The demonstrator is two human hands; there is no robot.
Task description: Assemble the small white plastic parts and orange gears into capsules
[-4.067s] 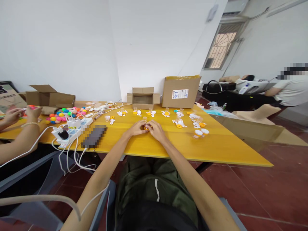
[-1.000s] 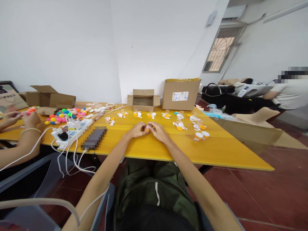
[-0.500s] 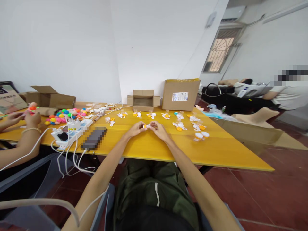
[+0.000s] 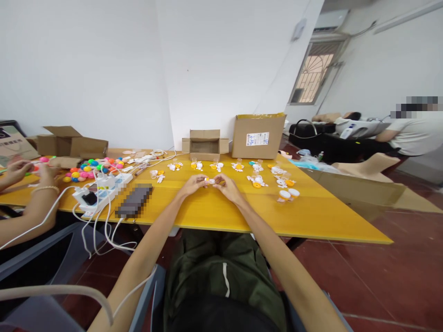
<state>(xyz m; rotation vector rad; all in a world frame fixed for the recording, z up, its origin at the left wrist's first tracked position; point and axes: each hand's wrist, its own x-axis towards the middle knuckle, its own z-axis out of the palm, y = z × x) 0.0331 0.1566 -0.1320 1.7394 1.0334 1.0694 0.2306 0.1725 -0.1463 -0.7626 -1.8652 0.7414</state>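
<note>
Above the yellow table [image 4: 221, 212], my left hand [image 4: 195, 184] and my right hand [image 4: 226, 186] meet with closed fingers. Pinched between both is a small white and orange plastic piece [image 4: 211, 181]; its exact kind is too small to make out. Beyond them, small heaps of white and orange plastic parts [image 4: 238, 167] with clear cups lie in a row. To the right of my right hand sits another pile of white parts [image 4: 256, 180]. Further right, two white-lidded jars [image 4: 284, 195] with orange rims stand side by side.
A small open carton [image 4: 205, 146] and a larger taped box [image 4: 256, 138] stand at the back. On the left are a phone [image 4: 134, 201], a cabled power strip [image 4: 104, 191] and coloured balls [image 4: 92, 168]. A co-worker's hands [image 4: 44, 171] are at the far left.
The small piece between my hands has turned, showing more of its white side. The co-worker's hands on the left have moved slightly. The view has shifted a little.
</note>
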